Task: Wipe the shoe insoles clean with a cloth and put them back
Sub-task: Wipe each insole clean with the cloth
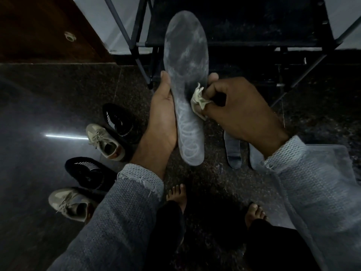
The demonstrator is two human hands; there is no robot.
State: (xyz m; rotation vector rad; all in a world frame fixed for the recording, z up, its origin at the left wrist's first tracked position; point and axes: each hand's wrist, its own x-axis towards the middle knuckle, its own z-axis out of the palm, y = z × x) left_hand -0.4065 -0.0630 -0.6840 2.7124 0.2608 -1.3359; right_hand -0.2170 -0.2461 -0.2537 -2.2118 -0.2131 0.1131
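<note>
Head view: your left hand (162,116) cups the light, floppy insole (187,79) at its heel half; right-hand fingers (213,92) pinch the cloth (198,99) against its middle.

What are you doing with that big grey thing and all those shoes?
A person is cleaning a grey shoe insole. The left hand holds it up from the side, and the right hand pinches a small crumpled cloth against its surface. Two more insoles lie on the dark floor under the right arm. Four shoes, two black and two tan, wait on the floor to the left.
</note>
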